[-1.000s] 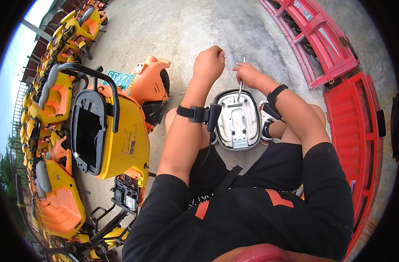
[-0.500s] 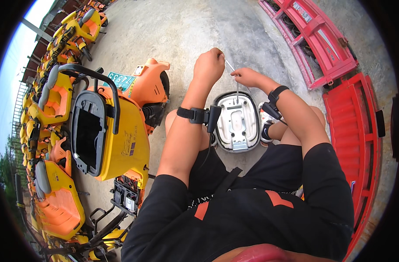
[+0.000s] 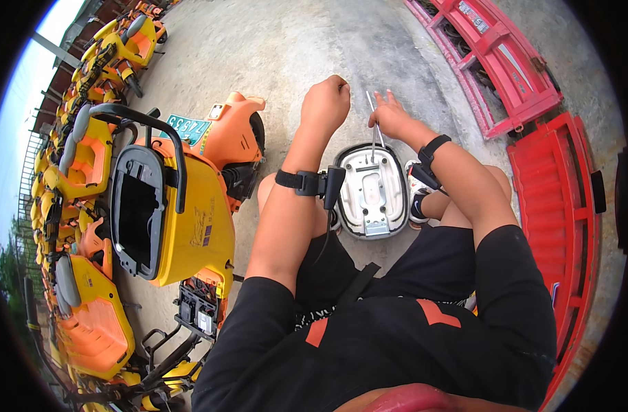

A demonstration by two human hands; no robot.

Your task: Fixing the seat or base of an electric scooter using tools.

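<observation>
The right hand (image 3: 394, 121), other fingers spread, loosely pinched a metal wrench (image 3: 374, 147) over the upturned seat (image 3: 356, 180) on the ground (image 3: 286, 48); the left hand (image 3: 326, 103) curled, contents hidden. Such light hold risked slipping.

Bright, diffuse daylight. Sky (image 3: 34, 89) at 10 o'clock pale, nearly washed out. Concrete floor (image 3: 279, 41) lightest toward 12 o'clock; shadows soft, faint. Black shirt (image 3: 383, 364) at 6 o'clock reads dark, little fold detail. Center reasonably sharp; scooters (image 3: 87, 329) at 9 o'clock softer. Fisheye distortion: red railing (image 3: 561, 199) bows at 3 o'clock; black vignette around the rim.
</observation>
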